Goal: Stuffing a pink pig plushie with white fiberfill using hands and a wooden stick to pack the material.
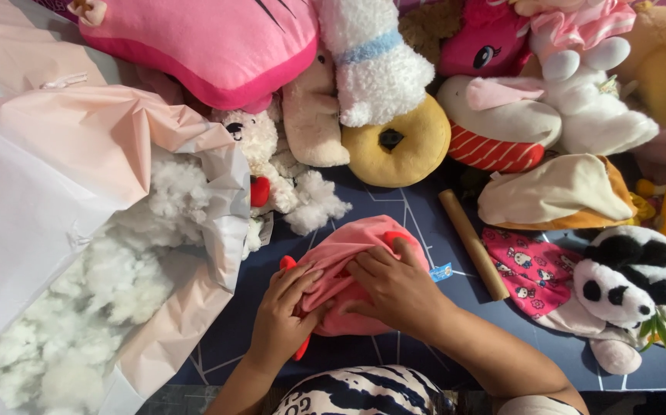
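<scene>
Both hands at work on a pink plush skin [364, 265], lying on the dark blue patterned tabletop [417, 219] near the middle of the scene, just in front of the body. Left hand [287, 307] pinching a fold of the pink fabric at its left side, grip closed on the cloth; right hand [394, 288] laid over the top and pressing down, fingers curled into the fabric, grip also closed on it. Small red parts poking out at the skin's left edge and top. By the look of it, partly filled: already rounded and bulging, yet still slack and wrinkled under the fingers, so probably more stuffing or closing up left to do. Whether the opening is sewn shut cannot be told, hidden beneath the hands. To the left, a large pale pink bag [79, 161] gaping open, with loose white stuffing [110, 292] spilling from it, plenty still there. Just beyond the skin, a small white fluffy toy [271, 165] with a red bit, and a tuft of stuffing beside it. To the right, a wooden stick [473, 244] lying slantwise on the tabletop, just beside a flat, unfilled pink printed skin [529, 273]. Further right, a finished panda toy [633, 277]. Far side crowded with finished plush: a yellow doughnut [398, 142], a big pink cushion [210, 46], others heaped behind.
</scene>
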